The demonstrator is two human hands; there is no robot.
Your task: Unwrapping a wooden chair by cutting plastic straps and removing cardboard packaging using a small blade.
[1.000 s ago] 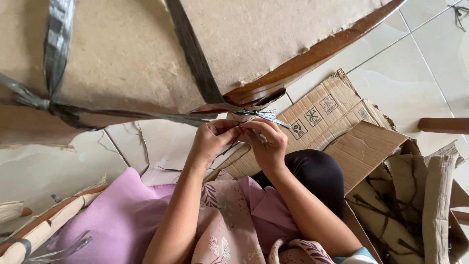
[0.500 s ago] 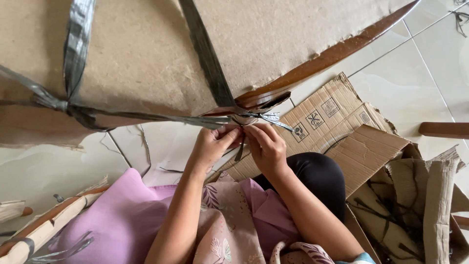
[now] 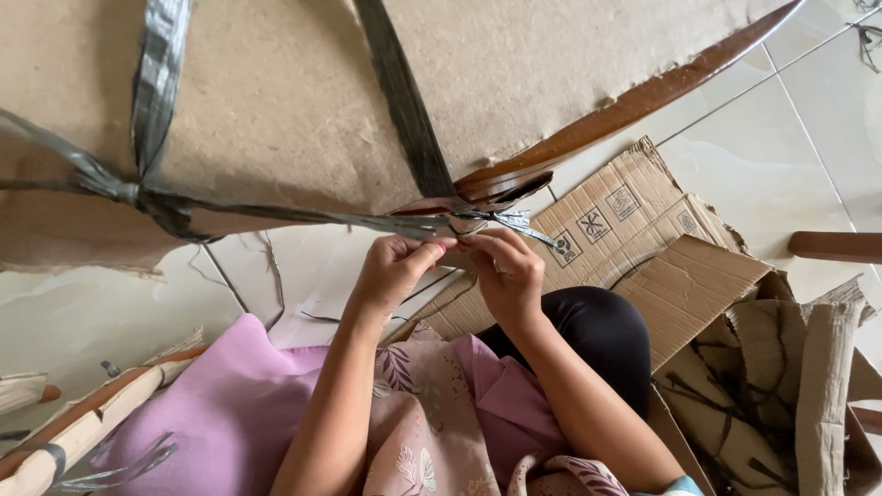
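A large brown paper-wrapped bundle (image 3: 303, 119) fills the top of the view, bound with grey plastic strapping (image 3: 276, 214). A curved dark wooden piece (image 3: 634, 106) sticks out of its torn lower edge. My left hand (image 3: 390, 271) and my right hand (image 3: 505, 276) meet just below that edge. Both pinch the grey strap's knotted end (image 3: 501, 220) where it crosses the corner of the wood. The fingertips hide the knot itself.
Flattened cardboard boxes (image 3: 661, 266) lie on the pale tiled floor (image 3: 808, 119) to the right, with crumpled brown paper (image 3: 790, 386) beyond my knee. A paper-wrapped wooden stick (image 3: 83, 422) lies at the lower left. Another wooden piece (image 3: 831, 246) shows at the right edge.
The bundle has shifted slightly to the right in view. My hands have stayed together at the strap's knot, working the strap end with small finger movements.
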